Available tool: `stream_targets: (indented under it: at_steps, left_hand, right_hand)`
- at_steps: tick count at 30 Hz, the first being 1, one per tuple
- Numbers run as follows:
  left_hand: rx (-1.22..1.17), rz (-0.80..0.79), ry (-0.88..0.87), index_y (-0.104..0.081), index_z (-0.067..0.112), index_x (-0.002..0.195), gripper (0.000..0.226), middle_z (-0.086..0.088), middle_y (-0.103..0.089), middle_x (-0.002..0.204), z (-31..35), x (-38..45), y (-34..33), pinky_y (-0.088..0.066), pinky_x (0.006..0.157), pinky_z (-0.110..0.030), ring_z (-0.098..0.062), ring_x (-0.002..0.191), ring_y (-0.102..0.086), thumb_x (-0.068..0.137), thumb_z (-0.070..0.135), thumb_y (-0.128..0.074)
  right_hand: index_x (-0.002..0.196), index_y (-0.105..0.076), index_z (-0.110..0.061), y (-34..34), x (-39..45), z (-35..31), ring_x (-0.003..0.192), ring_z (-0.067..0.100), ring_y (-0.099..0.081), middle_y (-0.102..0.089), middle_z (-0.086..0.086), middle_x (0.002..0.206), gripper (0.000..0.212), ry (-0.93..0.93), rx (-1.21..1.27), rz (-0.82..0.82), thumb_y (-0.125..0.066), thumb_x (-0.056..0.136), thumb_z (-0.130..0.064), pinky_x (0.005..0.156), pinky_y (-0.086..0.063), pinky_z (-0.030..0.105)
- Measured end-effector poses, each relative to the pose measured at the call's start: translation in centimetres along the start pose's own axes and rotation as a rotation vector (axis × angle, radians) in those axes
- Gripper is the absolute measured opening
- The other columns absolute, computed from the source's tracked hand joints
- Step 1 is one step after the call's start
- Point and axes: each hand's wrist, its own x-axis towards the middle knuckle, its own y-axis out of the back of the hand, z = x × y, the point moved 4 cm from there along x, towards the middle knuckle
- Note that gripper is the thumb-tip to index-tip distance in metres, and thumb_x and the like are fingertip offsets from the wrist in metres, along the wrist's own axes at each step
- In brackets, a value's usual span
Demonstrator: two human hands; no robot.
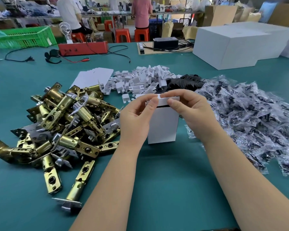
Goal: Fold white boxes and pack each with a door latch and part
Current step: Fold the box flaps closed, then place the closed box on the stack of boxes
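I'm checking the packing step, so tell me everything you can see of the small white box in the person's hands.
The small white box looks like plain matte cardboard, unprinted. It stands upright on the green table, between the brass latch pile and the bagged parts. Its top flap is bent over, leaving a dark gap beneath. The left hand and right hand both pinch that flap. Its contents are hidden.

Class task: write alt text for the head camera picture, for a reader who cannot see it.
Two hands, left hand and right hand, pinch the top flap of a small white box standing on a green table. Brass door latches are heaped to its left, bagged parts to its right.
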Motion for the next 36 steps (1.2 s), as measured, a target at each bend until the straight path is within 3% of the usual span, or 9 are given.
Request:
stream_targets:
  at_steps: [4,7,12,20,24,27,30,34,36]
  left_hand:
    - [-0.050,-0.032,0.069,-0.076,0.035,0.081,0.019,0.010,-0.067,0.078,0.3,0.1,-0.2,-0.048,0.065,-0.014,-0.002,0.073,-0.057,0.088,0.020,-0.066]
    - [-0.167,-0.077,0.228,-0.074,0.026,0.077,0.014,0.002,-0.068,0.081,-0.1,0.2,-0.3,-0.047,0.058,-0.022,-0.012,0.073,-0.060,0.081,0.021,-0.062]
    - [-0.132,-0.090,0.284,-0.071,0.026,0.071,0.023,-0.003,-0.060,0.074,-0.3,0.1,-0.4,-0.041,0.057,-0.027,-0.016,0.068,-0.053,0.080,0.046,-0.061]
    - [-0.120,-0.094,0.310,-0.071,0.033,0.071,0.019,0.008,-0.066,0.076,-1.0,0.2,-0.6,-0.044,0.055,-0.023,-0.010,0.066,-0.057,0.075,0.024,-0.055]
    - [-0.006,-0.164,0.225,-0.066,0.041,0.089,0.020,0.002,-0.062,0.093,-1.2,0.1,-0.6,-0.048,0.063,-0.025,-0.011,0.079,-0.057,0.071,0.034,-0.064]
    - [0.105,-0.169,0.156,-0.064,0.041,0.095,0.036,0.000,-0.064,0.093,-1.2,0.4,-0.1,-0.051,0.065,-0.027,-0.009,0.078,-0.059,0.070,0.016,-0.063]
    - [-0.008,-0.112,0.206,-0.068,0.040,0.089,0.031,0.000,-0.070,0.084,-1.0,0.5,0.5,-0.055,0.062,-0.034,-0.015,0.075,-0.065,0.072,0.015,-0.068]
    - [-0.287,0.103,0.300,-0.059,0.024,0.101,0.027,0.008,-0.072,0.081,-1.4,0.8,1.1,-0.056,0.054,-0.032,-0.011,0.072,-0.069,0.081,0.010,-0.070]
    - [-0.397,0.196,0.349,-0.052,0.020,0.108,0.025,0.001,-0.071,0.097,-1.9,1.0,1.5,-0.058,0.062,-0.033,-0.012,0.085,-0.070,0.090,0.007,-0.065]
  right_hand:
    - [0.097,-0.072,-0.018,0.4,0.1,0.2,0.086,0.010,-0.063,-0.072,-0.002,0.087,0.014,-0.038,0.032,-0.005,-0.065,0.086,-0.012,0.078,-0.051,0.019]
    - [0.094,-0.073,-0.019,0.5,0.1,0.3,0.086,0.006,-0.064,-0.072,-0.007,0.086,0.014,-0.048,0.025,-0.024,-0.065,0.086,-0.012,0.076,-0.050,0.016]
    - [0.079,-0.077,-0.030,0.5,0.2,0.2,0.093,0.001,-0.065,-0.073,-0.014,0.092,0.016,-0.050,0.078,-0.085,-0.068,0.077,-0.017,0.079,-0.049,0.015]
    - [0.074,-0.076,-0.032,0.7,0.4,0.9,0.076,-0.002,-0.065,-0.071,-0.018,0.082,0.018,-0.089,0.066,-0.146,-0.076,0.063,-0.018,0.069,-0.051,0.013]
    - [0.097,-0.067,-0.034,0.5,0.5,1.6,0.072,-0.005,-0.063,-0.069,-0.015,0.081,0.032,-0.071,-0.058,-0.110,-0.074,0.080,-0.008,0.066,-0.050,0.011]
    - [0.119,-0.047,-0.048,0.4,0.3,2.6,0.089,0.000,-0.066,-0.066,-0.009,0.104,0.067,-0.176,-0.192,-0.156,-0.081,0.074,-0.013,0.076,-0.053,0.017]
    - [0.132,-0.032,-0.050,0.2,0.0,2.6,0.092,0.002,-0.067,-0.067,-0.009,0.107,0.090,-0.251,-0.217,-0.192,-0.088,0.065,-0.028,0.072,-0.054,0.016]
    - [0.131,-0.040,-0.034,0.0,0.3,2.4,0.064,0.010,-0.069,-0.067,-0.002,0.099,0.063,-0.377,-0.237,-0.064,-0.072,0.078,-0.046,0.046,-0.051,0.026]
    - [0.126,-0.041,-0.024,0.1,0.3,2.6,0.049,0.012,-0.064,-0.060,0.003,0.101,0.049,-0.486,-0.181,0.070,-0.066,0.087,-0.039,0.039,-0.046,0.024]
